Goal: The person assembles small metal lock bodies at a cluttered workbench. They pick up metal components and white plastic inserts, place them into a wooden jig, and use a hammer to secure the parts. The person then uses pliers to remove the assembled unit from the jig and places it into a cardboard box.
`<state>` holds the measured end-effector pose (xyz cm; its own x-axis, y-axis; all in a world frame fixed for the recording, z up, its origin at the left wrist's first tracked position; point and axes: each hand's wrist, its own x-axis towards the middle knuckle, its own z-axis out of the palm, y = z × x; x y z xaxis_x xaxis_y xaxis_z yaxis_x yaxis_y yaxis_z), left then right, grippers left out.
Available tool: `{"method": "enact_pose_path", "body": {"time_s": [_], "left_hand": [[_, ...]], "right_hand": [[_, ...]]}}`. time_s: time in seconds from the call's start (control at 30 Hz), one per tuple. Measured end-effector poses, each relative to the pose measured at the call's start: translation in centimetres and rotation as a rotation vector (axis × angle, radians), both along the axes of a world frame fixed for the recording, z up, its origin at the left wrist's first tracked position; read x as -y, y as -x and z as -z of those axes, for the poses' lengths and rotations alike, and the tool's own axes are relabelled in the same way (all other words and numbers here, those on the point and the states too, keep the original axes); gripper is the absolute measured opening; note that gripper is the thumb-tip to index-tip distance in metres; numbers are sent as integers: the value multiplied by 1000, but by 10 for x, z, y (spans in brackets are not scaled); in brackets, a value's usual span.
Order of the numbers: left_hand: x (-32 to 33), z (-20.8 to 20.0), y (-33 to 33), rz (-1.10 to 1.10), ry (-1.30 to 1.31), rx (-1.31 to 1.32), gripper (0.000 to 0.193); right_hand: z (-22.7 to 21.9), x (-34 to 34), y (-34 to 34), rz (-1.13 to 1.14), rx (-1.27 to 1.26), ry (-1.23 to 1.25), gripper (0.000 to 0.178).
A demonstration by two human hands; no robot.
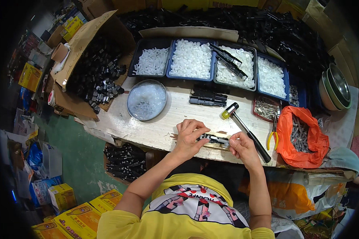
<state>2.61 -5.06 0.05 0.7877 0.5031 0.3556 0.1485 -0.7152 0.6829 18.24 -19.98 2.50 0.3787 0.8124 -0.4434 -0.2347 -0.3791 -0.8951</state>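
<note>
Near the front edge of the worktable (179,112), a slim black and grey mechanical part (214,138) lies between my hands. My left hand (188,138) grips its left end, thumb against the side. At the other end, my right hand (243,148) is closed, thumb and fingers pinched round the tip; any small piece inside them is hidden. Just beyond my right hand lies a hammer (247,133) with a yellow and black head and black handle. Several similar black parts (208,97) rest side by side farther back.
Blue trays (168,73) of small white pieces line the back, one with black parts (229,61) on top. A round dish (146,99) stands left, near a carton (81,44) of black pieces. Yellow-handled pliers (273,139) and an orange bag (285,135) are at right.
</note>
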Motion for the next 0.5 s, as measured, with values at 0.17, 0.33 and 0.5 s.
{"method": "enact_pose_path", "body": {"time_s": [0.17, 0.33, 0.5], "left_hand": [[1, 0, 0, -6, 3, -9, 32], [0, 0, 0, -9, 7, -10, 34], [2, 3, 0, 5, -38, 27, 19]], "right_hand": [[4, -6, 4, -17, 32, -16, 11], [8, -12, 6, -13, 123, -19, 12], [15, -12, 6, -19, 292, 52, 14]]}}
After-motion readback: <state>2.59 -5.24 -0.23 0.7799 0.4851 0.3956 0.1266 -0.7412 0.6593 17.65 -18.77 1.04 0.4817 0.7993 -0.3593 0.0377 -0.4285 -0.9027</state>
